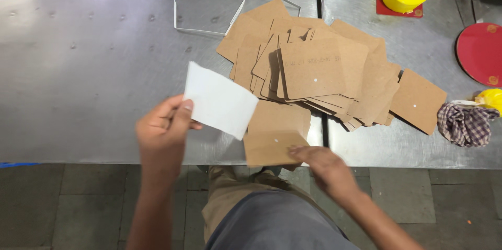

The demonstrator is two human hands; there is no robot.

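White sheet in our left hand, brown card under our right

Our left hand [166,127] pinches the white sheet [219,99] by one corner above the surface [78,46]; held so thinly, it could slip or fold. Our right hand [320,164], fingers together, presses a brown card [272,143] jutting over the near edge, so easing off could drop it to the floor. The card pile [324,72] just behind is loose and could slide if nudged.
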